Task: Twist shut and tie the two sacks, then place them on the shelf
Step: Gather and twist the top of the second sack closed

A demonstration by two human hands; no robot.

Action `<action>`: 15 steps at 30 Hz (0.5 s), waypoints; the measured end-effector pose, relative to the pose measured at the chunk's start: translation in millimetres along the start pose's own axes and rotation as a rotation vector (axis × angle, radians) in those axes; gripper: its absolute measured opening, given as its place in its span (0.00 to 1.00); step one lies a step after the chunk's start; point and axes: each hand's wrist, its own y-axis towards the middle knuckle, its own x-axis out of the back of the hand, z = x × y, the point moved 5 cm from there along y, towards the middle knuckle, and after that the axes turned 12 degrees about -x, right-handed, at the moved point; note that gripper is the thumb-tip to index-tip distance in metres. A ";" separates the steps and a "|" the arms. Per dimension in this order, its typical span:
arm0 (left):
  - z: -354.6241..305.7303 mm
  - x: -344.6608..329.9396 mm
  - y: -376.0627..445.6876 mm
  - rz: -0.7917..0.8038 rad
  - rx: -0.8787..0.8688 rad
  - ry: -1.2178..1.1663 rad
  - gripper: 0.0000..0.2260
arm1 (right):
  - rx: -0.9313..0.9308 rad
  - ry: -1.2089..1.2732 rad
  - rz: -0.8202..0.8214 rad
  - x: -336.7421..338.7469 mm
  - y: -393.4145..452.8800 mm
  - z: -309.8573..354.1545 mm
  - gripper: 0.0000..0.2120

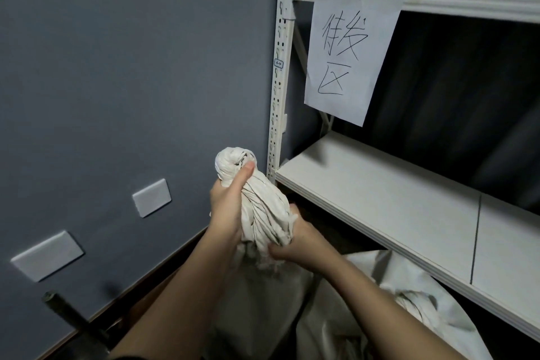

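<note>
L hand (226, 207) + R hand (301, 242) fingers clenched round twisted sack neck (263, 207).

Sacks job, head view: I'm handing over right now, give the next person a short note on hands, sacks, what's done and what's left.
Left hand grips the twisted neck of the first sack just under its bunched top, thumb up.
Right hand grips the same neck lower down.
Second sack sits low to the right, under the shelf board; its neck looks gathered, but I cannot tell whether it is tied.
Done: first sack's neck twisted.
Left: finish the tie, check the second sack, lift both onto the shelf board.
</note>
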 end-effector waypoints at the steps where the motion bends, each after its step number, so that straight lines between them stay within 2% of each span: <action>1: 1.4 -1.5 -1.1 0.004 0.015 -0.011 0.17 | 0.017 -0.027 -0.038 -2.1 1.2 -0.2 0.37; 3: 1.1 -3.2 -2.7 -0.011 0.042 -0.065 0.17 | 0.025 -0.195 -0.121 -0.8 4.8 4.2 0.36; 4: 0.3 -3.1 -2.7 -0.019 0.055 -0.097 0.17 | 0.036 -0.350 -0.222 2.8 5.5 8.7 0.32; 6: 0.7 -1.7 -1.8 -0.027 0.087 -0.143 0.17 | 0.162 -0.640 -0.569 9.2 5.7 19.1 0.19; 8: 3.6 -1.4 -2.3 -0.027 0.099 -0.146 0.18 | 0.228 -0.672 -0.728 2.1 1.6 20.6 0.11; 11: 9.0 -4.6 -3.1 -0.023 0.106 -0.089 0.25 | 0.233 -0.729 -0.711 -22.6 3.9 14.6 0.09; 13: 10.6 -6.3 -4.1 -0.010 0.116 -0.099 0.28 | 0.200 -0.741 -0.648 -36.8 5.8 13.4 0.13; 15: 9.5 -5.1 -2.9 0.015 0.100 -0.060 0.26 | 0.174 -0.719 -0.620 -45.1 4.1 8.1 0.20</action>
